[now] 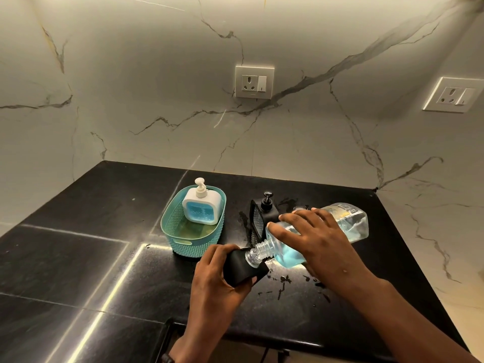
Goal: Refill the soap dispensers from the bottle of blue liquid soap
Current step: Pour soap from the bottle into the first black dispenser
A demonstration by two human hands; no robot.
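My right hand (311,239) grips a clear bottle of blue liquid soap (351,226), tipped almost flat with its open neck pointing left and down. The neck rests at the mouth of a black dispenser body (242,269), which my left hand (212,273) holds tilted just above the counter. A little blue soap lies in the low end of the bottle. Behind my hands stands a black pump head with its holder (264,210). A white pump dispenser (201,205) showing blue soap sits in a teal basket (193,246).
The black stone counter (78,258) has wet drips and smears (282,281) around my hands and near the black holder. A marble wall with two power sockets (254,82) rises behind. The counter's front edge runs below my wrists.
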